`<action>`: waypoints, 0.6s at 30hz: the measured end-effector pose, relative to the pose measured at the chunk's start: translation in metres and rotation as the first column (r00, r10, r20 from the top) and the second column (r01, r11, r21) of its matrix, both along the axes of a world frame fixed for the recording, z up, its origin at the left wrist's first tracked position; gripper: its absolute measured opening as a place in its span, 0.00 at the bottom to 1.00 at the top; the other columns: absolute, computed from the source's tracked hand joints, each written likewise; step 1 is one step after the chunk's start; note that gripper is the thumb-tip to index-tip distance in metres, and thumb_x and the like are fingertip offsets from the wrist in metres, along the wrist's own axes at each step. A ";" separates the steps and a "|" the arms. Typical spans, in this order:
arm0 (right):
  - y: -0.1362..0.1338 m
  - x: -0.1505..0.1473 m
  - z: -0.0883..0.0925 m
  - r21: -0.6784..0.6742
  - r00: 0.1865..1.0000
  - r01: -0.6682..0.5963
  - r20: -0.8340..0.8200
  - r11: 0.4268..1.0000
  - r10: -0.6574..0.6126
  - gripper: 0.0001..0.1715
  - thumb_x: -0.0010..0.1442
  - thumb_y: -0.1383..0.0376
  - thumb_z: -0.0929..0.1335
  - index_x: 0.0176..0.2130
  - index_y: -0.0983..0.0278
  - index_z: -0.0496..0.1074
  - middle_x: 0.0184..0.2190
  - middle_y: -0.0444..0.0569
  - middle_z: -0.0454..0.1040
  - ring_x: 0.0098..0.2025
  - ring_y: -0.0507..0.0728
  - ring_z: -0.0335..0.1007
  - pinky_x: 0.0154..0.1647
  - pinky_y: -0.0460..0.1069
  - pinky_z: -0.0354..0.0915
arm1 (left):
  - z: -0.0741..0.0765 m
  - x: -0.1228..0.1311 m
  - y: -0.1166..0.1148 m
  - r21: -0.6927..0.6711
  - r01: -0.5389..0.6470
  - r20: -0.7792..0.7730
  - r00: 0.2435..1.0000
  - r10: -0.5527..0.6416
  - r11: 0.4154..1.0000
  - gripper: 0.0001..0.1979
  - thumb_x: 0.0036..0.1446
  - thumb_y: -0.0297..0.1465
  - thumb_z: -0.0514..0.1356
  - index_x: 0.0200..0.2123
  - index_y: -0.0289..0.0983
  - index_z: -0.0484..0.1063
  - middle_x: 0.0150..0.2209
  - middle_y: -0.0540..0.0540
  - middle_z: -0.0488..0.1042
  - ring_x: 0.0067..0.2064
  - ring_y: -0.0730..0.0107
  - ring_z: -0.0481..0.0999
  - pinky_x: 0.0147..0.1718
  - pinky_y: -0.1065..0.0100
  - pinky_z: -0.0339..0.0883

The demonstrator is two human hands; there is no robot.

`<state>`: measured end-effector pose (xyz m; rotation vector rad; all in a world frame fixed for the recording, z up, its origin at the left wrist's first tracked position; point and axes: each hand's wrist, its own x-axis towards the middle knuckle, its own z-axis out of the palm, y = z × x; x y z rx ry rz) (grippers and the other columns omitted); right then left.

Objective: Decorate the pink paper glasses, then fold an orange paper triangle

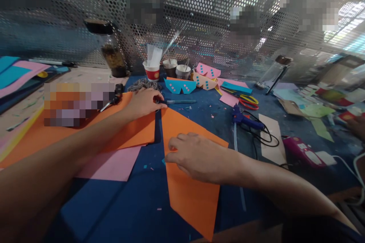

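One orange sheet (194,201) lies under the right hand (196,157), long axis running near to far; that hand loosely curled, gripping nothing visible; left hand (145,102) by its far corner, nearer the pen (182,101) (grip there: cannot tell).

- The bare left forearm (76,152) is stretched forward from the lower left.
- The left hand (145,102) is held palm down, arched.
- The right forearm (270,174) is angled inward from the lower right.
- The right hand (199,157) is turned palm down, loosely curled.
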<state>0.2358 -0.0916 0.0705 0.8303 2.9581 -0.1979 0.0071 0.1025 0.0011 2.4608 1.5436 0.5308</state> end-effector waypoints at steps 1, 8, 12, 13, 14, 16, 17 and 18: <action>-0.001 0.000 0.001 -0.001 1.000 0.000 0.005 1.000 0.000 0.13 0.73 0.72 0.68 0.51 0.63 0.81 0.47 0.55 0.78 0.44 0.61 0.72 0.42 0.55 0.68 | 0.000 0.000 0.000 0.000 0.003 0.002 1.000 -0.003 1.000 0.17 0.57 0.48 0.70 0.43 0.44 0.83 0.49 0.44 0.82 0.52 0.47 0.76 0.55 0.54 0.65; -0.009 0.000 0.010 -0.057 0.999 -0.035 0.034 0.998 0.037 0.14 0.72 0.72 0.68 0.52 0.61 0.81 0.48 0.54 0.78 0.45 0.62 0.72 0.40 0.55 0.66 | 0.000 0.001 -0.001 -0.007 0.003 0.011 1.000 -0.003 1.000 0.16 0.57 0.47 0.71 0.43 0.43 0.83 0.48 0.42 0.82 0.53 0.45 0.76 0.54 0.53 0.65; -0.012 0.000 0.008 -0.033 0.998 -0.060 0.015 0.998 0.061 0.13 0.72 0.71 0.68 0.50 0.62 0.81 0.47 0.54 0.78 0.42 0.60 0.71 0.40 0.54 0.66 | -0.002 0.000 0.002 -0.009 0.009 0.013 1.000 -0.009 1.000 0.17 0.57 0.47 0.71 0.43 0.43 0.83 0.48 0.42 0.81 0.52 0.47 0.76 0.56 0.53 0.64; -0.013 0.000 0.007 -0.023 0.998 -0.068 0.005 0.997 0.068 0.12 0.72 0.71 0.68 0.49 0.62 0.81 0.46 0.53 0.78 0.41 0.60 0.71 0.39 0.54 0.65 | -0.003 -0.001 0.003 -0.011 0.009 0.012 1.000 -0.009 1.000 0.17 0.57 0.47 0.71 0.43 0.43 0.83 0.48 0.42 0.81 0.52 0.47 0.76 0.56 0.53 0.64; -0.014 0.000 0.006 -0.020 0.997 -0.076 -0.003 0.997 0.076 0.12 0.72 0.71 0.68 0.48 0.61 0.82 0.45 0.53 0.78 0.40 0.60 0.71 0.39 0.54 0.65 | -0.003 -0.001 0.003 -0.012 0.008 0.010 1.000 -0.008 1.000 0.17 0.57 0.48 0.71 0.43 0.43 0.83 0.48 0.42 0.81 0.52 0.47 0.76 0.56 0.53 0.64; -0.018 -0.001 0.007 -0.028 0.996 -0.087 -0.004 0.996 0.087 0.12 0.72 0.70 0.68 0.46 0.61 0.82 0.43 0.52 0.78 0.39 0.60 0.71 0.37 0.55 0.65 | -0.003 -0.002 0.004 -0.010 0.006 0.007 1.000 -0.006 1.000 0.17 0.57 0.48 0.70 0.43 0.44 0.83 0.49 0.42 0.82 0.53 0.46 0.76 0.55 0.52 0.65; -0.020 -0.001 0.009 -0.037 0.996 -0.092 0.001 0.995 0.093 0.11 0.72 0.70 0.68 0.46 0.60 0.83 0.43 0.52 0.79 0.39 0.60 0.71 0.36 0.55 0.64 | -0.003 -0.002 0.004 -0.007 0.006 0.005 1.000 -0.006 1.000 0.17 0.57 0.49 0.70 0.43 0.44 0.83 0.49 0.42 0.82 0.53 0.45 0.76 0.55 0.52 0.65; -0.022 -0.001 0.012 -0.046 0.995 -0.098 0.011 0.994 0.098 0.11 0.71 0.69 0.69 0.45 0.60 0.83 0.43 0.52 0.79 0.39 0.61 0.72 0.36 0.56 0.64 | -0.002 -0.002 0.003 -0.005 0.007 0.004 1.000 -0.007 1.000 0.17 0.57 0.49 0.70 0.43 0.44 0.83 0.49 0.42 0.82 0.53 0.45 0.76 0.55 0.52 0.65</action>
